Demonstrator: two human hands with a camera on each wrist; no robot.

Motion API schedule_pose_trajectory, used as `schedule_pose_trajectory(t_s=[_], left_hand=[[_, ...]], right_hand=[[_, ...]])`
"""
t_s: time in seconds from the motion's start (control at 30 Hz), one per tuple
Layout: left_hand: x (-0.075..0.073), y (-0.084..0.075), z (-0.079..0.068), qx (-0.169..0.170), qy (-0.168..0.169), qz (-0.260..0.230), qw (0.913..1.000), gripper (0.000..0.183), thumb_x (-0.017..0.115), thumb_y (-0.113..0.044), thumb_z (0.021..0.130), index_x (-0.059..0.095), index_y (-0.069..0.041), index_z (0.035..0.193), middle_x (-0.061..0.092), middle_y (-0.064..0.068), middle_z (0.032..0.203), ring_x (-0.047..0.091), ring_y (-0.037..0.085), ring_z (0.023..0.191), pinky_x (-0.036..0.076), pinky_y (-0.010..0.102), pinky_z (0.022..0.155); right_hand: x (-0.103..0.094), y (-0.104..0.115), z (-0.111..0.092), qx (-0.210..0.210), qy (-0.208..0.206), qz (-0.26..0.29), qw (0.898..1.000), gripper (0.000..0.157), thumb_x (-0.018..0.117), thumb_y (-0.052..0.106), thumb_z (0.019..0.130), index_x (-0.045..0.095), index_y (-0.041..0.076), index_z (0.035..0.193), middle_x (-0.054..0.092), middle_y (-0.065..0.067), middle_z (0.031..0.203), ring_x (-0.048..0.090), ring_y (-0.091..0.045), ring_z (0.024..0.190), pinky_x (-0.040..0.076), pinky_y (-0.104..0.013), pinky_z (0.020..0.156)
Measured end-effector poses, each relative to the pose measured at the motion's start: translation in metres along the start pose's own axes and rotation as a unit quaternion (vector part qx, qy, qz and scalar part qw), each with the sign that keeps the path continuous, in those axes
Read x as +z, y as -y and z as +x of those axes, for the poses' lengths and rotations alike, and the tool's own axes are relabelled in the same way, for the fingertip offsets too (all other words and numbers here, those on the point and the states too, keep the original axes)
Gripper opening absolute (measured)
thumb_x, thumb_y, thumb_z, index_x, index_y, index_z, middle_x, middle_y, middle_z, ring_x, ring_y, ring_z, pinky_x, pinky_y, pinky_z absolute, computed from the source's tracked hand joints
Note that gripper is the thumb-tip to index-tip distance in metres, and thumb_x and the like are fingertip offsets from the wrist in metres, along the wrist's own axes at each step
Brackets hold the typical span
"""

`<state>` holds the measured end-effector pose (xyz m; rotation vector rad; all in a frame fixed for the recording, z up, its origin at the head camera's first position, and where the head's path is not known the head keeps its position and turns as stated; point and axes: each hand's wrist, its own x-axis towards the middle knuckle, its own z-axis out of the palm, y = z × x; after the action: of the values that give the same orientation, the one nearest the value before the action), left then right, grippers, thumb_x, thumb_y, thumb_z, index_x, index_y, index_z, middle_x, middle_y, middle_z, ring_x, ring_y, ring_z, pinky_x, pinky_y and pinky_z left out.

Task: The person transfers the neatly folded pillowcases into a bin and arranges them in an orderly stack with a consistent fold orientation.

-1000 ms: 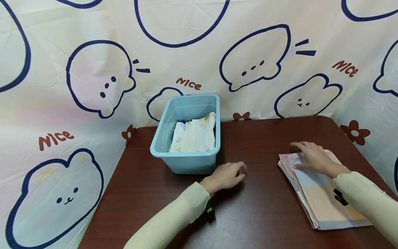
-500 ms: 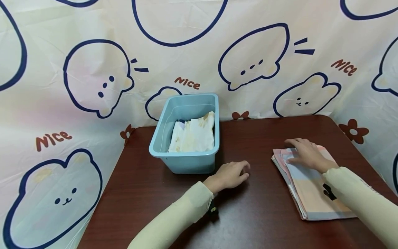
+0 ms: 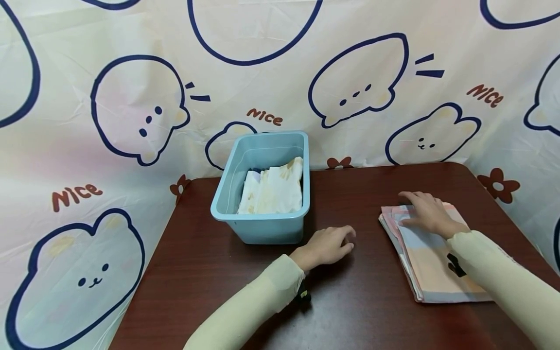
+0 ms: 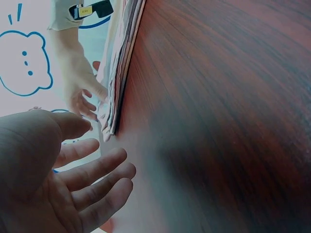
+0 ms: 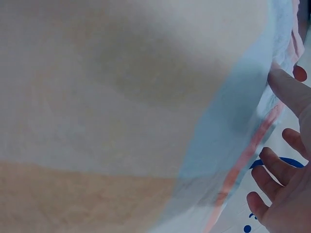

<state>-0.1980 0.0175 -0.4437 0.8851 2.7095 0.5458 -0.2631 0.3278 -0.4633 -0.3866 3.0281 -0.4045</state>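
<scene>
Beside the right front of the blue bin, my left hand hovers over or near the table with loosely bent fingers and nothing in them. In the left wrist view its palm and spread fingers show. My right hand lies on the far part of a folded cloth stack, striped in pale orange, blue and pink. In the right wrist view the right thumb touches the cloth's edge, while the other fingers extend past it, relaxed. Several stacked layers show along its side in the left wrist view.
A light blue bin stands at the back of the dark red-brown table. White folded cloths with tan patches lie inside it. A printed curtain hangs close behind and at both sides.
The folded cloth stack has slid left and slightly away across the table together with my right hand. My left hand has shifted a little to the right. The bin stays put.
</scene>
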Motion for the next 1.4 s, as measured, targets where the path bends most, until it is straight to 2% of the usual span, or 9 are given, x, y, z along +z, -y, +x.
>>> schedule_pose_trajectory(t_s=[0.53, 1.07, 1.4], left_hand=[[0.005, -0.002, 0.004, -0.003, -0.009, -0.001, 1.0, 0.025, 0.054, -0.03, 0.098, 0.059, -0.024, 0.122, 0.068, -0.013, 0.097, 0.058, -0.003, 0.074, 0.046, 0.018, 0.065], [0.004, -0.006, 0.005, 0.005, -0.013, -0.023, 0.9996, 0.028, 0.053, -0.03, 0.099, 0.057, -0.024, 0.126, 0.068, -0.012, 0.1, 0.058, -0.003, 0.074, 0.045, 0.017, 0.063], [0.004, -0.007, 0.006, 0.007, -0.02, -0.04, 0.999, 0.029, 0.054, -0.029, 0.099, 0.056, -0.024, 0.127, 0.069, -0.011, 0.101, 0.058, -0.003, 0.075, 0.045, 0.017, 0.066]], right_hand=[[0.004, 0.003, 0.008, 0.023, 0.009, 0.013, 1.0, 0.08, 0.078, 0.036, 0.079, 0.04, 0.005, 0.142, 0.041, -0.032, 0.14, 0.035, -0.053, 0.126, 0.027, -0.071, 0.097], [0.001, 0.001, 0.001, 0.014, 0.0, 0.009, 1.0, 0.077, 0.073, 0.041, 0.082, 0.042, 0.002, 0.14, 0.044, -0.031, 0.139, 0.038, -0.05, 0.125, 0.026, -0.069, 0.102], [-0.013, -0.007, -0.014, 0.002, -0.024, 0.004, 1.0, 0.062, 0.065, 0.041, 0.09, 0.049, 0.002, 0.135, 0.048, -0.031, 0.137, 0.044, -0.05, 0.122, 0.034, -0.07, 0.091]])
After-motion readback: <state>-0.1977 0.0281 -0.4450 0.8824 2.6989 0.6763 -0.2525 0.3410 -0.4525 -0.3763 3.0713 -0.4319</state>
